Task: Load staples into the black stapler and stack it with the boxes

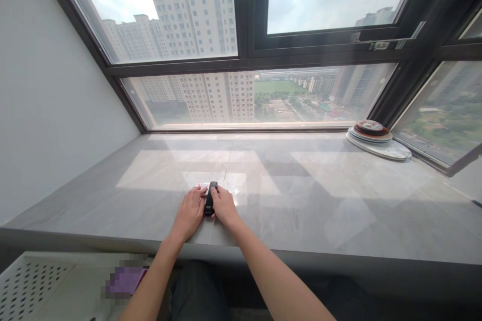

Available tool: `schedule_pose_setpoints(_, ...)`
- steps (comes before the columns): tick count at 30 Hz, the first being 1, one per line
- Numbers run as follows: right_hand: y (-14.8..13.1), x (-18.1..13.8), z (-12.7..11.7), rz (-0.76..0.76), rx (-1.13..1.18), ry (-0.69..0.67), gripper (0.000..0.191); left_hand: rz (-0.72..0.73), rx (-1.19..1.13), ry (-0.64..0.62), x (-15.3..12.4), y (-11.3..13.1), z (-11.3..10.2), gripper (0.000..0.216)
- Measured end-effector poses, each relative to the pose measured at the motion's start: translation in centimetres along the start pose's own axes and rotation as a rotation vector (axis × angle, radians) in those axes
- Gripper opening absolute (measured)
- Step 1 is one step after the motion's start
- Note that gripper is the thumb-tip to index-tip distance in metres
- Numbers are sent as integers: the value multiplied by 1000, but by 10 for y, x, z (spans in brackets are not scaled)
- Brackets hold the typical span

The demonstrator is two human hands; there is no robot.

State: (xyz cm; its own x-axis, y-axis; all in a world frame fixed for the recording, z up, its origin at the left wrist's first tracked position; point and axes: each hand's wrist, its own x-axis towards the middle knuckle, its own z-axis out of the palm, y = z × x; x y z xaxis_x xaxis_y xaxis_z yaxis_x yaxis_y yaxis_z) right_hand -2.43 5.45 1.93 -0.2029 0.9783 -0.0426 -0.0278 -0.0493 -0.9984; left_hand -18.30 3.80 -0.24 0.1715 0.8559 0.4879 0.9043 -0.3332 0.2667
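A black stapler (210,204) lies lengthwise on the grey stone sill, pointing toward the window. My right hand (223,205) is closed around its right side, thumb on top. Just left of it, my left hand (191,211) holds a small red-and-white piece of paper or card (202,186), fingers bent over it. That piece sticks out beyond my fingertips beside the stapler's far end. Most of it is covered by my left hand, so its full shape is hidden.
The grey stone sill (301,210) runs under a dark-framed window (248,62). Stacked round plates or lids (371,135) stand in the far right corner. Below the front edge at left is a white perforated basket (52,286) with a blurred purple item (122,281).
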Motion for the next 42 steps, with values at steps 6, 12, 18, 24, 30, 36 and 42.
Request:
schedule_pose_setpoints(6,1,-4,-17,53,18,16,66,-107,-54,96,-1,10,-22,40)
schedule_pose_setpoints(12,14,-56,-117,-192,-262,320,56,-109,-158,269,-5,85,-34,32)
schedule_pose_setpoints(18,17,-114,-210,-221,-1005,379,57,147,-191,-123,7,181,31,48)
schedule_pose_setpoints(24,21,-129,-205,-106,-1353,327,58,93,-101,-138,2,186,66,54)
schedule_pose_setpoints(30,19,-128,-201,-91,-1364,323,60,101,-85,-146,-1,183,60,54)
schedule_pose_setpoints(36,19,-129,-201,-100,-1376,333,59,109,-68,-152,0,183,60,54)
schedule_pose_setpoints(42,17,-130,-200,-61,-1391,319,61,107,-3,-198,0,185,58,55)
